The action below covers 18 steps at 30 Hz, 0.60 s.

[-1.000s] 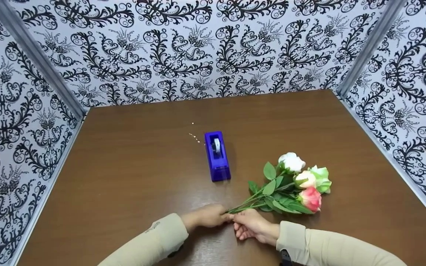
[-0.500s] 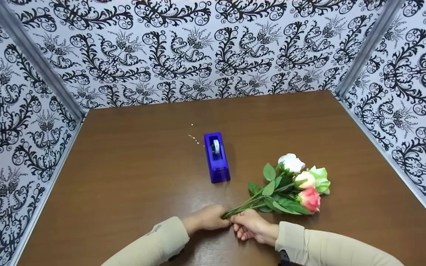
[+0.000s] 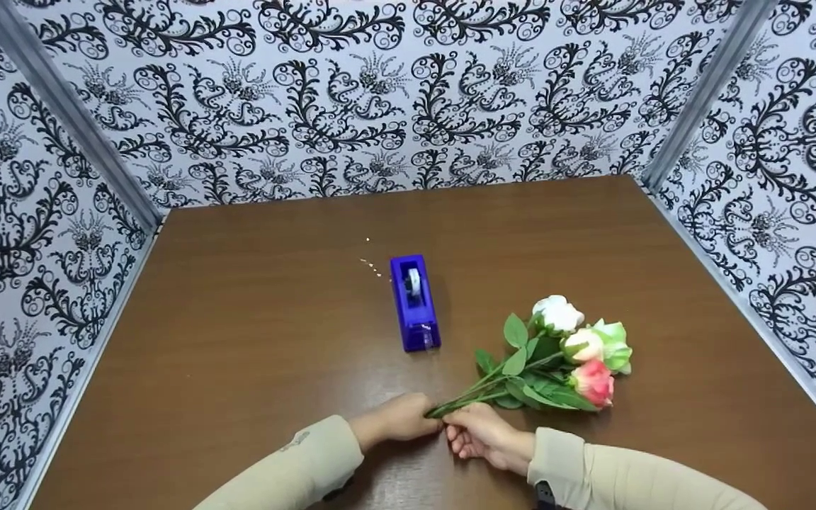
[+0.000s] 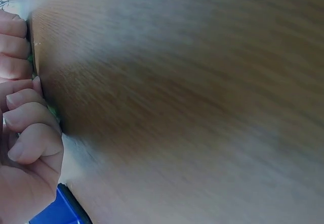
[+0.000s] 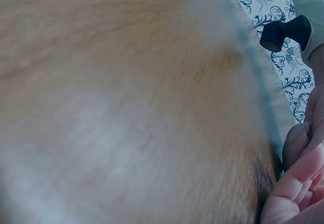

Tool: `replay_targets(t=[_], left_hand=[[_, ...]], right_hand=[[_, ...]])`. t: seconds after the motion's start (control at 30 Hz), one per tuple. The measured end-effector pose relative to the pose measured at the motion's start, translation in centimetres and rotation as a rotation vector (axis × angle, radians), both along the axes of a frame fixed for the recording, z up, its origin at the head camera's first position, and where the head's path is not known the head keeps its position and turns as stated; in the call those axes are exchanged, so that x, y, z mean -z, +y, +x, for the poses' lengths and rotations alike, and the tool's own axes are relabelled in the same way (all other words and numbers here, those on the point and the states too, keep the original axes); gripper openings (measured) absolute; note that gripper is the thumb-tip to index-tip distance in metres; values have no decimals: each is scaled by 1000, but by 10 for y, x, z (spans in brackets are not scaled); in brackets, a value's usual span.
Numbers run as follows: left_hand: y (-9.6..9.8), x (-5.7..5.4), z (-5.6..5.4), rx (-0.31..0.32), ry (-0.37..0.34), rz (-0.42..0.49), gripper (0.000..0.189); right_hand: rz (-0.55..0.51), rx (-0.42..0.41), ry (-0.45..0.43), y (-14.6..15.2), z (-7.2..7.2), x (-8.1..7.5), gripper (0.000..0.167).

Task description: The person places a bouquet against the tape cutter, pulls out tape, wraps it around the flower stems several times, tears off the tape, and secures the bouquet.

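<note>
A bouquet of artificial roses (image 3: 594, 383) lies on the table with white, cream, green and pink blooms toward the right. Its green stems (image 3: 465, 398) run down to the left, where their lower ends meet both hands. My left hand (image 3: 404, 418) grips the stem ends, its fingers curled. Close against it, my right hand (image 3: 482, 432) pinches at the underside of the stems with thumb and forefinger, the other fingers curled in. Beyond the hands stands a blue tape dispenser (image 3: 418, 312) with a roll of clear tape; a short tape end hangs over its front.
Small pale flecks (image 3: 372, 268) lie on the brown table (image 3: 238, 319) left of the dispenser. Patterned black-and-white panels (image 3: 351, 99) enclose the back and sides, with grey posts (image 3: 82, 106) at the corners.
My left hand's fingers have shifted at the stem ends, so more of the stems shows beside it. The right hand stays nearly in place. The dispenser has not moved.
</note>
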<state>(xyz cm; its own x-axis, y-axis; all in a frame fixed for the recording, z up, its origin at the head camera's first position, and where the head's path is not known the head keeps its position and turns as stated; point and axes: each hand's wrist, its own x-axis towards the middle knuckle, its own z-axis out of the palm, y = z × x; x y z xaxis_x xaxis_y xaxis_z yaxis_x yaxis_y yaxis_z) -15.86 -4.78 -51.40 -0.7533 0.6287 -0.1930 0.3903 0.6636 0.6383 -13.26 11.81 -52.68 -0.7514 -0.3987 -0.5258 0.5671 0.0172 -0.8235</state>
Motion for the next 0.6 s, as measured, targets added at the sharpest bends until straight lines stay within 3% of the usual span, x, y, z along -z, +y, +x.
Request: replay_targets(t=[0.27, 0.4, 0.6], left_hand=[[2, -2, 4, -4, 27, -100, 20], [4, -5, 6, -10, 39, -152, 15], [7, -7, 9, 38, 132, -211, 13]], right_hand=[[-203, 179, -53, 6, -1, 1, 21], [-224, 224, -71, 9, -5, -1, 21], [-205, 248, -108, 13, -11, -1, 18]])
